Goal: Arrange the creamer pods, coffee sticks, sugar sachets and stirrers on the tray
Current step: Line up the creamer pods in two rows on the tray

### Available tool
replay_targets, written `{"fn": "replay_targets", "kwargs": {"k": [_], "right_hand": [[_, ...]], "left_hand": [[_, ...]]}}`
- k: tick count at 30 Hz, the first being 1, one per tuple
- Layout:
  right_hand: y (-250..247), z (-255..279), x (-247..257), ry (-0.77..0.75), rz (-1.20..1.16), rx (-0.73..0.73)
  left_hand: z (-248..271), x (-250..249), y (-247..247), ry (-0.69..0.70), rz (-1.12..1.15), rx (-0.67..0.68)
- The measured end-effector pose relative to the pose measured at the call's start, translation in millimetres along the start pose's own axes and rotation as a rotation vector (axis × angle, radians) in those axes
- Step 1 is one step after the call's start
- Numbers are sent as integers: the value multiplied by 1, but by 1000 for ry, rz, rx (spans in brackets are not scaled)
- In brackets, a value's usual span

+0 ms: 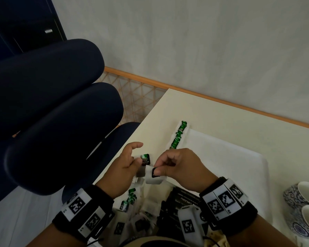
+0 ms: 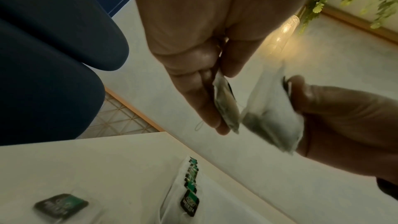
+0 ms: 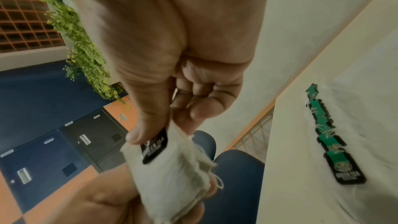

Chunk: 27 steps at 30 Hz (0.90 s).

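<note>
Both hands are held just off the left edge of the white tray (image 1: 230,157). My left hand (image 1: 134,161) pinches a small bunch of white tea bags (image 2: 226,106), and a green and black tag (image 1: 145,159) shows beside its fingers. With thumb and forefinger, my right hand (image 1: 157,171) pinches another tea bag (image 3: 172,168) at its black tag (image 3: 154,147). The two bags sit close together, and I cannot tell if they touch. A row of tea bags with green tags (image 1: 177,138) lies along the tray's left edge.
More tea bags (image 1: 130,200) and black sachets (image 1: 185,200) are piled under my wrists. One loose tagged bag (image 2: 61,205) lies on the cream table (image 1: 203,111). Patterned cups (image 1: 303,211) stand at the right. A dark blue chair (image 1: 52,104) is close on the left.
</note>
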State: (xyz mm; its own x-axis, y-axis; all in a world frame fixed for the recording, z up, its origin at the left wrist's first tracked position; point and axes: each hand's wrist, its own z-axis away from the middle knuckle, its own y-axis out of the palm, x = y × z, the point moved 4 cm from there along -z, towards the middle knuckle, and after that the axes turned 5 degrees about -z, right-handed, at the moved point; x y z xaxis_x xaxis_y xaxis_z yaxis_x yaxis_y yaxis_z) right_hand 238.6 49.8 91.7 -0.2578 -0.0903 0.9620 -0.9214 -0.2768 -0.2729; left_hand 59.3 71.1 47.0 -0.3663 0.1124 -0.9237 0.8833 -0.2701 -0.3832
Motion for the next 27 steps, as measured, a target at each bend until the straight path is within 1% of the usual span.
{"fn": "replay_targets", "kwargs": {"k": [2, 4, 6, 9, 12, 15, 16, 18, 19, 21, 24, 27], "right_hand": [[-1, -2, 1, -31, -6, -5], [-2, -6, 1, -60, 54, -59], [-3, -9, -1, -42, 43, -77], [-3, -11, -4, -14, -43, -76], [-4, -11, -6, -25, -61, -114], [-7, -11, -13, -20, -76, -186], [-8, -11, -15, -14, -74, -206], [-10, -12, -19, -9, -70, -226], [-11, -13, -20, -9, -55, -227], [-12, -14, -25, -7, 25, -219], [-18, -17, -34, -4, 209, -206], [-26, -21, -50, 46, 240, -187]], "left_hand": [[1, -4, 5, 20, -6, 61], [3, -9, 12, 35, 17, 127], [4, -13, 16, 59, 9, 157], [5, -22, 19, 112, 9, 149], [3, -26, 20, 108, 36, 108], [0, -29, 26, 63, 123, 175], [-2, -28, 29, 63, 117, 185], [-8, -27, 32, 81, 4, 146], [-11, -24, 34, 94, -47, 116], [-16, -21, 39, 89, -35, 84], [-23, -13, 45, 47, -10, 105], [-29, -3, 52, 50, -72, 122]]}}
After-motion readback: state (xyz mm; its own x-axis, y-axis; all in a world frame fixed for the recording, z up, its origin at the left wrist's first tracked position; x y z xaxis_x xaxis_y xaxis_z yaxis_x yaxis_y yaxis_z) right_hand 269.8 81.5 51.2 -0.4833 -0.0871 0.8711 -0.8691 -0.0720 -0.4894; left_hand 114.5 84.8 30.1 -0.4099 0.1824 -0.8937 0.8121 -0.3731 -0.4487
